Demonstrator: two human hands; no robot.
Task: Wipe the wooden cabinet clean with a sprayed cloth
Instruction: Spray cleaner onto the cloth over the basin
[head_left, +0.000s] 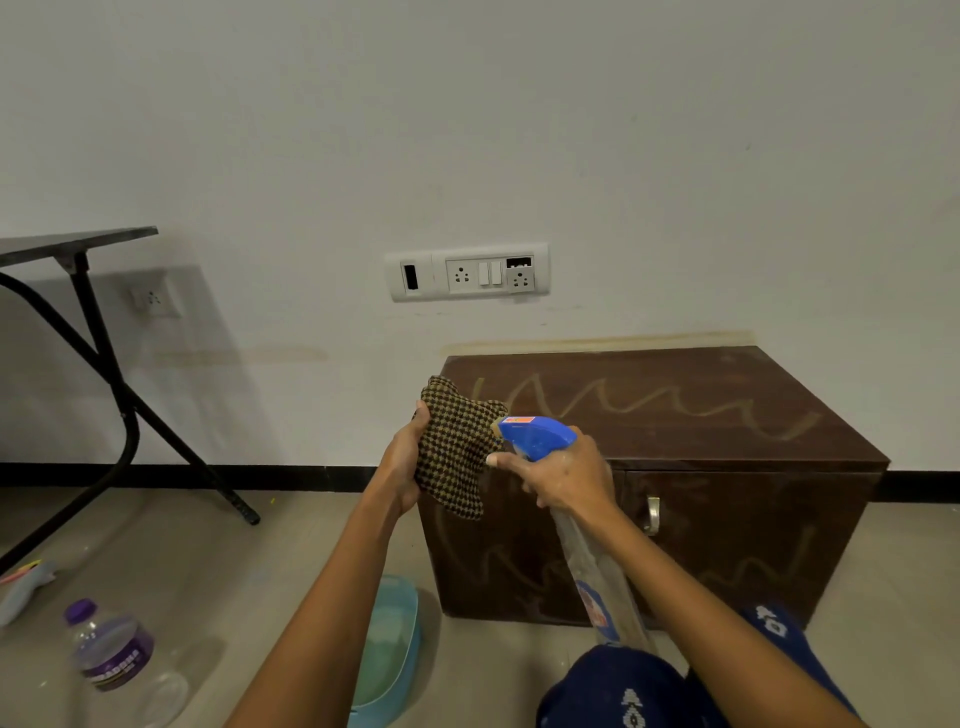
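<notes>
A low dark wooden cabinet (675, 426) stands against the wall, with pale zigzag marks across its top and front. My left hand (402, 467) grips a bunched brown-and-black checked cloth (457, 447) in front of the cabinet's left corner. My right hand (566, 478) holds a clear spray bottle (597, 571) by its neck. The bottle's blue trigger head (535, 436) points its nozzle at the cloth from very close, and a finger lies along the trigger.
A light blue basin (389, 649) sits on the floor below my arms. A purple-capped plastic bottle (111, 654) lies at the lower left. A black folding table (78, 332) stands at the left. A socket panel (467, 273) is on the wall above the cabinet.
</notes>
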